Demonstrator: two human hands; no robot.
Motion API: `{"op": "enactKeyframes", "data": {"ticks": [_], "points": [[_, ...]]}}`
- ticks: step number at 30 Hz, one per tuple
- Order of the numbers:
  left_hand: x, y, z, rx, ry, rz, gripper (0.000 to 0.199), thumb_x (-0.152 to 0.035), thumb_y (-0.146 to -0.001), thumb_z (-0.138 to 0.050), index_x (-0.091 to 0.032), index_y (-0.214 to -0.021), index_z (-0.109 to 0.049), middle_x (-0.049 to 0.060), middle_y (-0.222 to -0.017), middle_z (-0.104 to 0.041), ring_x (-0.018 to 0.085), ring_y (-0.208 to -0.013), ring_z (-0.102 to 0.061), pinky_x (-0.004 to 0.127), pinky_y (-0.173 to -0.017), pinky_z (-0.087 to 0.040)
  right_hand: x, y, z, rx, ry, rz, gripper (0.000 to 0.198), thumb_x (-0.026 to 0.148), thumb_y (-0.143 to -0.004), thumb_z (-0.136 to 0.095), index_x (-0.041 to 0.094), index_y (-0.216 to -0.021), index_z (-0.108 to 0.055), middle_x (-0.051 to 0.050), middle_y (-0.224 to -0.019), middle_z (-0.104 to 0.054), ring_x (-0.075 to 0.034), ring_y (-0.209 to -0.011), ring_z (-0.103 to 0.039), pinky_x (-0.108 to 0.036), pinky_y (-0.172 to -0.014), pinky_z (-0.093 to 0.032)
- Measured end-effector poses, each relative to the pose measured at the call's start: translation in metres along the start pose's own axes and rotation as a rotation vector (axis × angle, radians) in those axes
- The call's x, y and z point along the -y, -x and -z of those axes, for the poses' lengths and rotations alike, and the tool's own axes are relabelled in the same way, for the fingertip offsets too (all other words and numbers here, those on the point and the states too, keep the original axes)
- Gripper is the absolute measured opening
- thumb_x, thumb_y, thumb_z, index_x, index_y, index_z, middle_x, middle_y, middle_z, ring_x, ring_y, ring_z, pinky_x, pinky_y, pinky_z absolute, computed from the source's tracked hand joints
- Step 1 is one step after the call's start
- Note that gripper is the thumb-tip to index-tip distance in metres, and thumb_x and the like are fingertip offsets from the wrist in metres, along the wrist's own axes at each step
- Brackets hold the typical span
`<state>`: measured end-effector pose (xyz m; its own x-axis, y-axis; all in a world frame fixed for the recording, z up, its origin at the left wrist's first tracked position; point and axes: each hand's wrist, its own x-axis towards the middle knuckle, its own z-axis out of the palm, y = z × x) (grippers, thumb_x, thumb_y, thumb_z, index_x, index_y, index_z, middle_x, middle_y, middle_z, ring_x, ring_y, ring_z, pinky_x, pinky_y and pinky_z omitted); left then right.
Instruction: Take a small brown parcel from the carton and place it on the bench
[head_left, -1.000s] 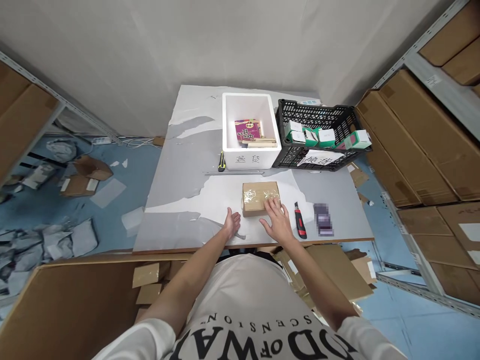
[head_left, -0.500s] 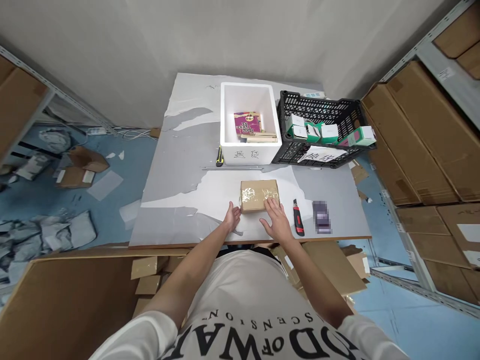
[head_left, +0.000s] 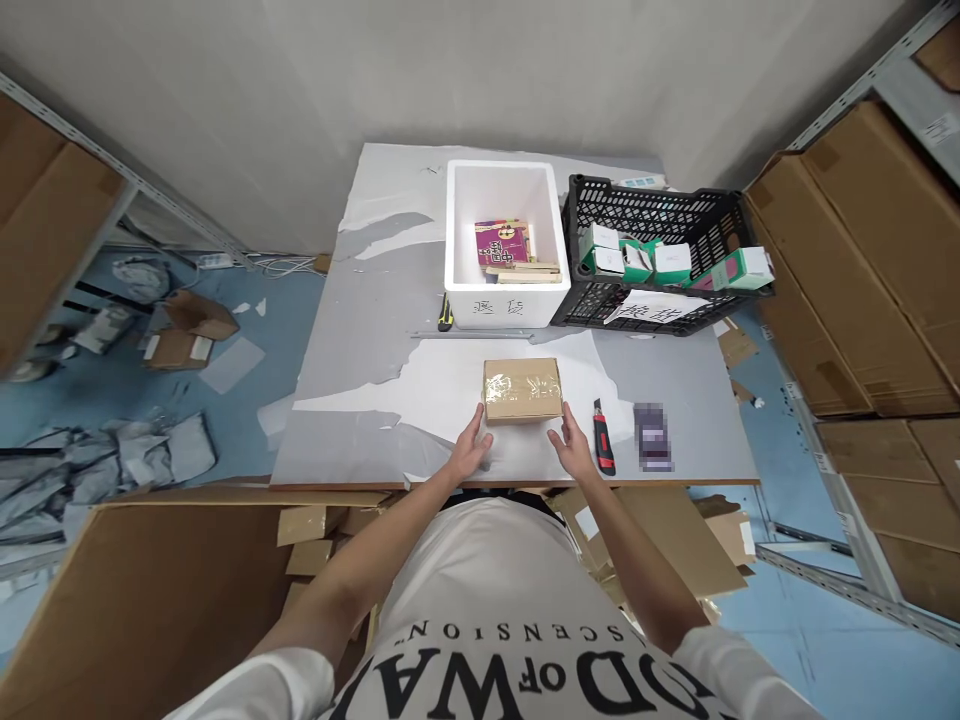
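Hands [head_left: 471,452] [head_left: 573,448] flank rectangular, tape-glossed cardboard box [head_left: 523,389].

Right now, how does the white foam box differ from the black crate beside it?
The white foam box has solid walls; the black crate has open lattice walls. The foam box holds a purple packet; the crate holds small green-and-white boxes. Both stand open-topped and bear handwritten labels.

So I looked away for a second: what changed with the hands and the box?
The right hand slid off the top of the cardboard box to its near right corner. The left hand moved in to the near left corner. The box, knife, white bin and black crate stayed put.
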<state>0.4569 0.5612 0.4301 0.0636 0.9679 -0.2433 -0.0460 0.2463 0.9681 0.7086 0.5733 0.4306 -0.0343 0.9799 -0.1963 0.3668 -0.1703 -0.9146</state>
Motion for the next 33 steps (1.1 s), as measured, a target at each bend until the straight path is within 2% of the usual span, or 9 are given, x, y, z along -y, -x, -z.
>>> {"op": "enactKeyframes", "data": {"ticks": [3,5,7,12,17,22,27,31,33], "points": [[0.004,0.001,-0.003,0.031,-0.096,-0.061,0.076,-0.05,-0.079,-0.062,-0.019,-0.144,-0.037,0.01,-0.151,-0.036,0.024,-0.143,-0.026,0.042,-0.119,-0.016,-0.005,-0.009,-0.009,0.029,-0.001,0.037,0.065,0.049,-0.086,-0.048,0.016,-0.141,-0.038,-0.015,-0.14,-0.05,-0.024,-0.128,-0.049,-0.044,-0.107,-0.037],[0.006,0.0,-0.006,0.009,-0.123,-0.068,0.07,-0.048,-0.083,-0.058,-0.019,-0.143,-0.038,0.01,-0.149,-0.04,0.023,-0.142,-0.029,0.042,-0.118,-0.018,-0.001,-0.012,-0.013,0.013,0.033,0.049,0.053,0.047,-0.088,-0.044,0.014,-0.128,-0.05,-0.015,-0.124,-0.062,-0.024,-0.113,-0.06,-0.042,-0.099,-0.044],[0.009,-0.003,-0.008,-0.02,-0.151,-0.07,0.064,-0.048,-0.086,-0.053,-0.018,-0.141,-0.042,0.009,-0.144,-0.047,0.023,-0.14,-0.034,0.042,-0.117,-0.021,0.003,-0.014,-0.015,-0.032,0.085,0.048,0.044,0.045,-0.088,-0.041,0.013,-0.113,-0.058,-0.016,-0.111,-0.068,-0.025,-0.101,-0.064,-0.04,-0.091,-0.047],[0.012,-0.007,-0.007,-0.022,-0.315,-0.095,0.054,-0.044,-0.09,-0.046,-0.016,-0.137,-0.048,0.01,-0.137,-0.055,0.024,-0.132,-0.045,0.041,-0.113,-0.03,0.008,-0.016,-0.014,-0.089,0.149,0.018,0.035,0.044,-0.086,-0.04,0.016,-0.093,-0.061,-0.013,-0.093,-0.072,-0.025,-0.083,-0.064,-0.037,-0.079,-0.048],[0.013,-0.008,-0.005,-0.036,-0.357,-0.104,0.052,-0.038,-0.09,-0.047,-0.017,-0.137,-0.049,0.008,-0.138,-0.054,0.024,-0.128,-0.05,0.038,-0.11,-0.035,0.007,-0.016,-0.015,-0.107,0.154,0.012,0.034,0.045,-0.084,-0.042,0.017,-0.089,-0.061,-0.013,-0.092,-0.072,-0.025,-0.082,-0.064,-0.035,-0.078,-0.047],[0.008,-0.01,-0.008,-0.073,-0.385,-0.085,0.047,-0.031,-0.09,-0.046,-0.016,-0.134,-0.052,0.008,-0.13,-0.061,0.023,-0.12,-0.057,0.037,-0.105,-0.04,0.008,-0.018,-0.014,-0.104,0.174,0.01,0.034,0.046,-0.084,-0.042,0.017,-0.082,-0.061,-0.012,-0.082,-0.071,-0.023,-0.078,-0.063,-0.033,-0.074,-0.047],[-0.009,-0.008,-0.004,-0.096,-0.461,-0.073,0.042,-0.031,-0.091,-0.044,-0.014,-0.127,-0.058,0.009,-0.12,-0.067,0.022,-0.109,-0.063,0.033,-0.096,-0.045,0.023,-0.016,-0.01,-0.074,0.203,0.033,0.036,0.046,-0.085,-0.045,0.017,-0.09,-0.065,-0.008,-0.082,-0.072,-0.021,-0.076,-0.062,-0.031,-0.074,-0.047],[-0.027,0.001,0.007,-0.111,-0.565,-0.082,0.041,-0.036,-0.091,-0.045,-0.018,-0.124,-0.062,0.007,-0.118,-0.068,0.023,-0.104,-0.065,0.03,-0.09,-0.046,0.044,-0.011,-0.008,-0.047,0.243,0.052,0.045,0.041,-0.088,-0.045,0.017,-0.123,-0.061,-0.008,-0.107,-0.072,-0.022,-0.089,-0.066,-0.032,-0.083,-0.049],[-0.034,0.006,0.012,-0.108,-0.623,-0.081,0.04,-0.038,-0.091,-0.045,-0.02,-0.121,-0.064,0.006,-0.116,-0.069,0.023,-0.102,-0.066,0.028,-0.085,-0.046,0.054,-0.011,-0.007,-0.046,0.257,0.051,0.046,0.039,-0.089,-0.045,0.019,-0.129,-0.058,-0.008,-0.116,-0.069,-0.024,-0.096,-0.067,-0.034,-0.087,-0.049]]}}
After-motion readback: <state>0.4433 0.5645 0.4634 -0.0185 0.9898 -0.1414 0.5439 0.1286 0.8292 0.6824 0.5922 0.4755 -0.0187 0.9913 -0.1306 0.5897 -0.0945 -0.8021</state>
